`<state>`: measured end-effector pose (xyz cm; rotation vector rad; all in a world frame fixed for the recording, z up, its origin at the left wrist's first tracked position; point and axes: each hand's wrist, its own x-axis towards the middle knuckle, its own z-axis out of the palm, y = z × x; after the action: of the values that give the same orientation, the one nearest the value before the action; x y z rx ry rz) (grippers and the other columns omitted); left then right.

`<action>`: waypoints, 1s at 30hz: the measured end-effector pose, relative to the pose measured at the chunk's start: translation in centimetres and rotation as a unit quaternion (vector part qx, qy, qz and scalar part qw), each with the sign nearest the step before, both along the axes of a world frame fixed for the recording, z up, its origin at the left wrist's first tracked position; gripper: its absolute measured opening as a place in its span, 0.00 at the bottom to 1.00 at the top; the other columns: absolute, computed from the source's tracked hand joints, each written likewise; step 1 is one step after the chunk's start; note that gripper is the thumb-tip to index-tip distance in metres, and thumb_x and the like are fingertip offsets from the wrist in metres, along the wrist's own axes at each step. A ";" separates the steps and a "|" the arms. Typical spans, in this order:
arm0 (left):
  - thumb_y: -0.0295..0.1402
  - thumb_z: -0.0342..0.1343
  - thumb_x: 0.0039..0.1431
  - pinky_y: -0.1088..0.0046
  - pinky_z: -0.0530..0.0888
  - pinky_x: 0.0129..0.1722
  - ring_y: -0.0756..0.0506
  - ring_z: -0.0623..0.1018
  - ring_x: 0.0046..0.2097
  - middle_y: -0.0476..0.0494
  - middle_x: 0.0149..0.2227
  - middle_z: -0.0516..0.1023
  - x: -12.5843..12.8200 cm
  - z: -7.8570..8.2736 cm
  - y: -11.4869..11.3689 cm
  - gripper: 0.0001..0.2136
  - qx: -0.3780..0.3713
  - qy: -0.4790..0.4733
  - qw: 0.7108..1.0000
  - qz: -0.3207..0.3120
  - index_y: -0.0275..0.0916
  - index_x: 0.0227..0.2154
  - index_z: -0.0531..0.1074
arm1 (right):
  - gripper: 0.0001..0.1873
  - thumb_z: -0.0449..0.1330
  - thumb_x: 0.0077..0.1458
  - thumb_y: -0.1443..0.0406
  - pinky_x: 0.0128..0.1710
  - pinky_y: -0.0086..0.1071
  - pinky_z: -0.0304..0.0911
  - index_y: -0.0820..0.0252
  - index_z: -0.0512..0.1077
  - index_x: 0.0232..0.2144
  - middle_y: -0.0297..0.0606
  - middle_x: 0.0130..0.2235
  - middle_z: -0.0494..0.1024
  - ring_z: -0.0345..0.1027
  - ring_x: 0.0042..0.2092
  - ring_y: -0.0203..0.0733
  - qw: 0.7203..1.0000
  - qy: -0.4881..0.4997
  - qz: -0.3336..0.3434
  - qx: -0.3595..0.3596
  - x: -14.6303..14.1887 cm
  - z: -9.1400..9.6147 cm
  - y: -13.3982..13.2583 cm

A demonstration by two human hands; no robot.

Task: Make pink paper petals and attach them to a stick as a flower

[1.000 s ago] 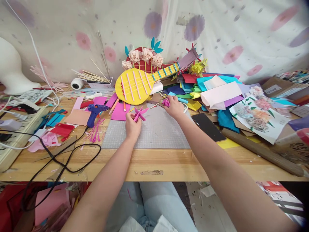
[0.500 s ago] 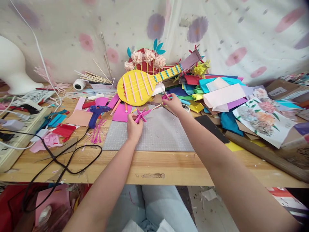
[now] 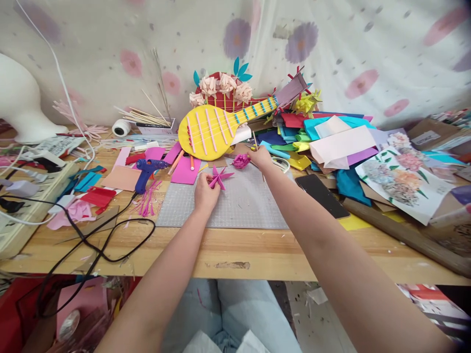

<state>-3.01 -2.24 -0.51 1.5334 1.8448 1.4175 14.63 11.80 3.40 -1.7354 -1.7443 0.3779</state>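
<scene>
My left hand pinches a magenta paper flower with pointed, spread petals, just above the left part of the grey cutting mat. At the mat's back edge, my right hand is closed on a thin wooden stick, which shows above and below the fingers. A darker, tightly gathered magenta paper flower is right by those fingertips, to their left; whether they touch it I cannot tell. Behind both hands leans a yellow paper lute with pink strips and blue-banded neck.
A blue glue gun stands left of the mat, its black cord looping over the table edge. To the right lie a black phone, a roll of tape, piled coloured paper and a long wooden stick.
My right hand has let go of the dark magenta flower, which now rests at the mat's back edge, and grips the thin stick. My left hand keeps its flower, slightly turned.
</scene>
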 end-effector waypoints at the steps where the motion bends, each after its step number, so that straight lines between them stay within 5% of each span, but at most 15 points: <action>1: 0.28 0.55 0.47 0.70 0.69 0.36 0.48 0.72 0.35 0.48 0.32 0.71 0.0 0.0 0.0 0.09 -0.002 0.009 1.000 -0.003 0.40 0.30 0.61 | 0.16 0.53 0.52 0.59 0.33 0.35 0.60 0.66 0.64 0.40 0.49 0.37 0.72 0.66 0.36 0.44 0.998 -0.005 -0.055 -0.009 0.0 0.5 -0.4; 3: 0.28 0.55 0.46 0.70 0.69 0.36 0.48 0.72 0.35 0.48 0.33 0.71 0.1 0.0 0.0 0.08 -0.002 0.020 1.000 -0.018 0.40 0.30 0.61 | 0.19 0.50 0.55 0.55 0.37 0.36 0.60 0.64 0.63 0.42 0.49 0.41 0.71 0.66 0.41 0.46 0.995 -0.014 -0.094 0.011 -0.1 1.6 -1.7; 6: 0.27 0.55 0.45 0.70 0.70 0.35 0.49 0.73 0.34 0.48 0.33 0.72 0.2 0.1 -0.1 0.10 -0.005 0.018 0.998 -0.063 0.40 0.32 0.62 | 0.24 0.38 0.59 0.51 0.37 0.34 0.58 0.58 0.67 0.36 0.42 0.35 0.73 0.67 0.39 0.44 1.000 0.000 0.003 0.026 -0.9 2.2 -5.1; 9: 0.26 0.55 0.45 0.71 0.71 0.35 0.50 0.74 0.32 0.48 0.33 0.73 0.1 0.2 -0.1 0.11 -0.016 -0.003 0.994 -0.111 0.40 0.33 0.62 | 0.23 0.41 0.60 0.54 0.37 0.32 0.59 0.58 0.71 0.30 0.39 0.32 0.74 0.67 0.36 0.42 0.991 0.007 0.127 0.028 -1.5 0.7 -8.9; 15: 0.26 0.56 0.44 0.69 0.73 0.38 0.48 0.76 0.37 0.47 0.35 0.75 -0.5 -0.1 0.3 0.13 -0.012 -0.018 0.989 -0.149 0.40 0.35 0.64 | 0.15 0.48 0.57 0.63 0.45 0.31 0.59 0.57 0.72 0.41 0.39 0.43 0.75 0.67 0.45 0.38 0.954 0.046 0.286 0.080 -1.7 -2.8 -12.2; 25: 0.26 0.57 0.43 0.73 0.73 0.35 0.50 0.76 0.34 0.47 0.36 0.76 -0.9 -0.5 0.9 0.15 -0.032 -0.045 0.977 -0.205 0.40 0.37 0.68 | 0.19 0.48 0.58 0.52 0.36 0.29 0.58 0.53 0.73 0.40 0.36 0.39 0.77 0.68 0.40 0.39 0.951 -0.079 0.291 0.063 -2.4 -2.4 -12.7; 30: 0.25 0.54 0.45 0.72 0.73 0.34 0.50 0.75 0.33 0.47 0.35 0.76 -1.0 -1.0 1.1 0.13 -0.015 -0.036 0.982 -0.184 0.40 0.37 0.69 | 0.20 0.46 0.59 0.53 0.35 0.29 0.56 0.55 0.74 0.36 0.37 0.38 0.77 0.68 0.39 0.39 0.957 -0.086 0.268 0.064 -2.0 -2.8 -12.3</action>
<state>-3.98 -1.18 -1.54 1.6767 1.4403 1.2465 12.58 -0.48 0.64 -1.2125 -2.3085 0.3383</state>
